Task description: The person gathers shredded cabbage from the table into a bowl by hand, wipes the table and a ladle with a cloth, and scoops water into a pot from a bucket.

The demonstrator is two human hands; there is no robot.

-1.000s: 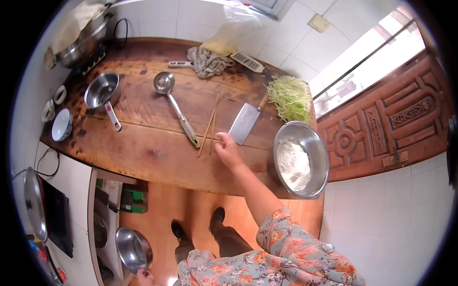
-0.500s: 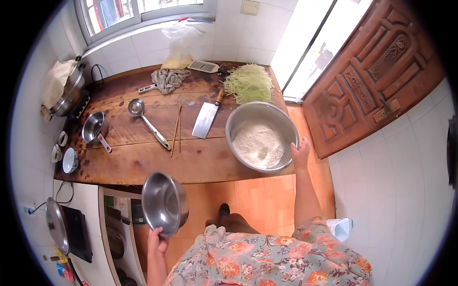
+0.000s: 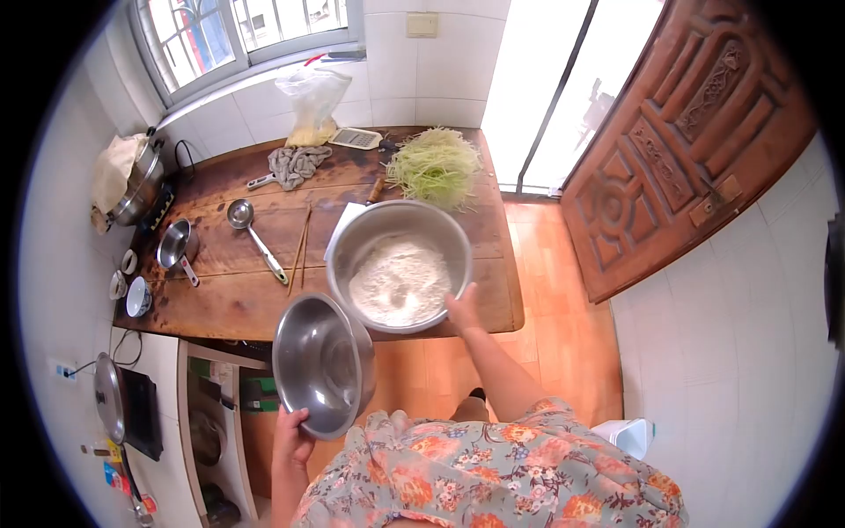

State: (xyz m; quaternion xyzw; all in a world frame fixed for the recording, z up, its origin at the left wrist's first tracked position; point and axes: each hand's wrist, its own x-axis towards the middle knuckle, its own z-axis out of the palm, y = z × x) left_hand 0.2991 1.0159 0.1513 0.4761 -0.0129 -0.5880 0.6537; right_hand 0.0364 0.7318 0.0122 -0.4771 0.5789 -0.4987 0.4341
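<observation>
My left hand [image 3: 294,438] grips the lower rim of an empty steel bowl [image 3: 321,365], tilted in front of the table's front edge. My right hand [image 3: 461,310] clasps the right rim of a larger metal basin [image 3: 400,220]. White flour [image 3: 400,280] lies in that basin. The two vessels are close together, and their rims nearly meet or overlap. Behind the basin, a cleaver [image 3: 348,220] is mostly covered; its wooden handle [image 3: 376,191] shows. A heap of pale green shreds [image 3: 434,167] lies beyond it.
On the wooden table [image 3: 229,304] are chopsticks [image 3: 300,246], a ladle [image 3: 255,233], a small saucepan [image 3: 178,245], a grater [image 3: 356,138], a cloth [image 3: 297,165] and a small bowl [image 3: 138,297]. An open wooden door [image 3: 678,167] stands at the right.
The flour basin has moved left with my right hand, now covering most of the cleaver. The empty bowl has moved slightly right, closer to the basin. The view has shifted a little.
</observation>
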